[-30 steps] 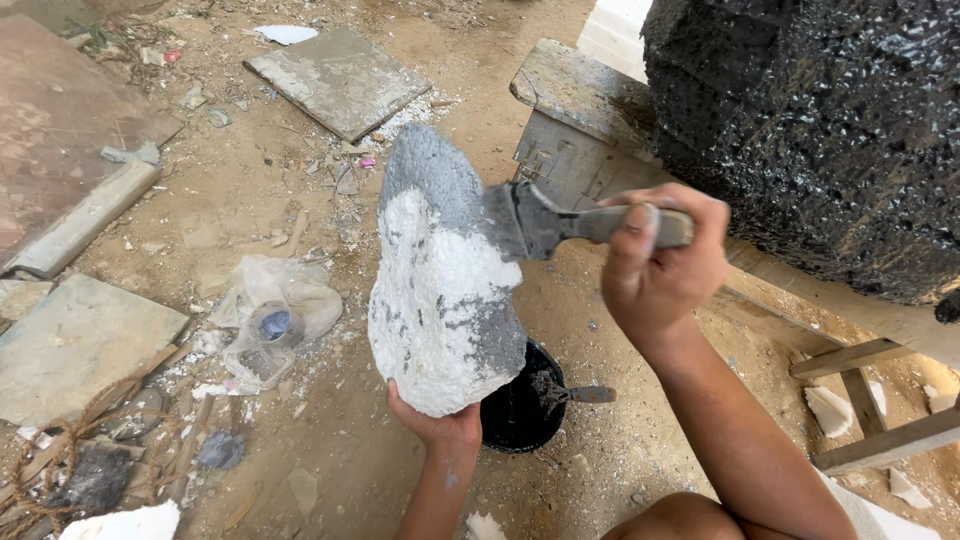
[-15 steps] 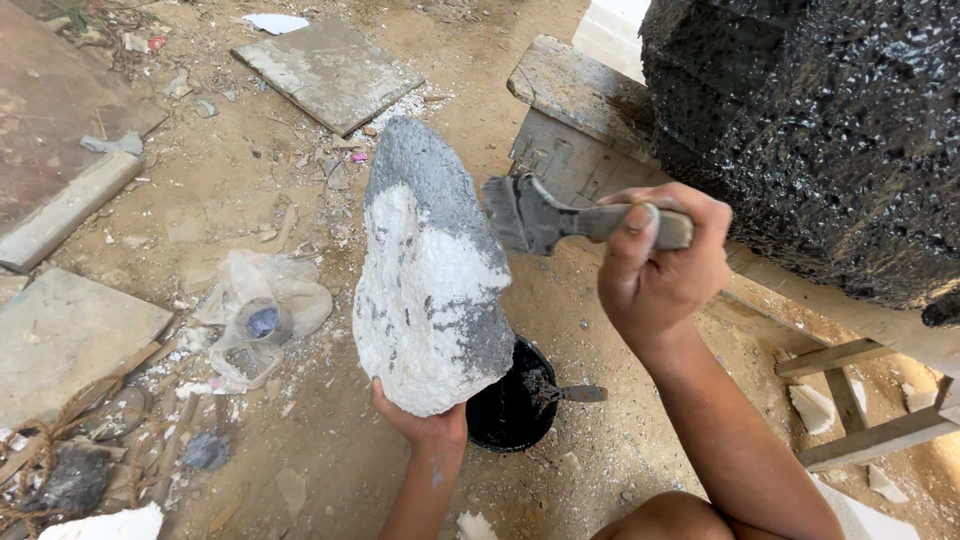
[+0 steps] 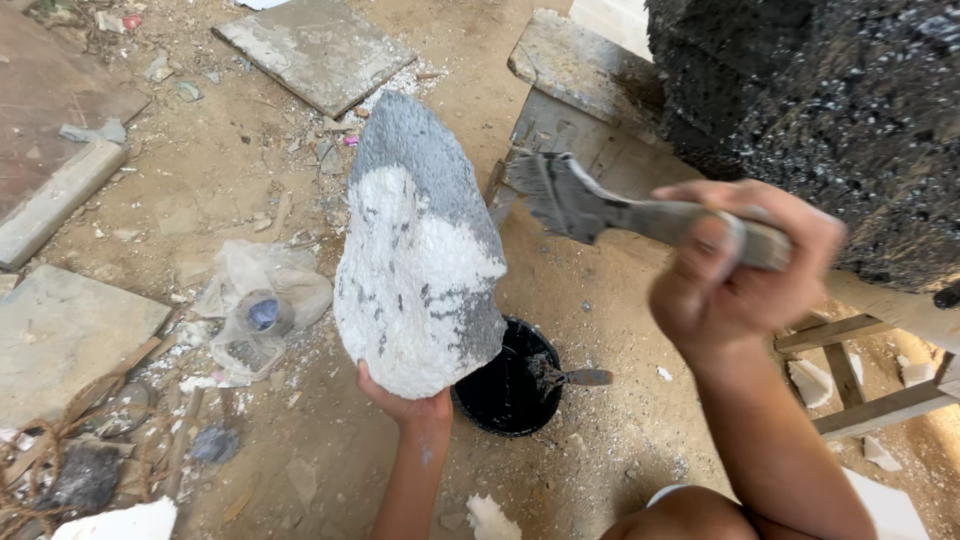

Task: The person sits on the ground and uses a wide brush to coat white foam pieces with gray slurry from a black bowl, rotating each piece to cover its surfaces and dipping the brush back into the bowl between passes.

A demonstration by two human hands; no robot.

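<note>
Above the sandy ground, in the head view, the left hand (image 3: 405,405) holds a foam rock (image 3: 420,250) from below, fingers clamped under its white base; its top is painted grey. Just beside it, the right hand (image 3: 735,265) has its fingers closed around a paintbrush (image 3: 600,208). A black paint bucket (image 3: 510,380) stands on the ground beneath the rock.

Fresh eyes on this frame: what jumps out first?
A rock-shaped foam block, white below and painted grey on top and along its right side, stands at centre, propped from beneath by the left hand. The right hand grips a grey-loaded brush just right of the block. A black paint bucket sits on the dirt below, and a big black textured mass fills the upper right.
</note>
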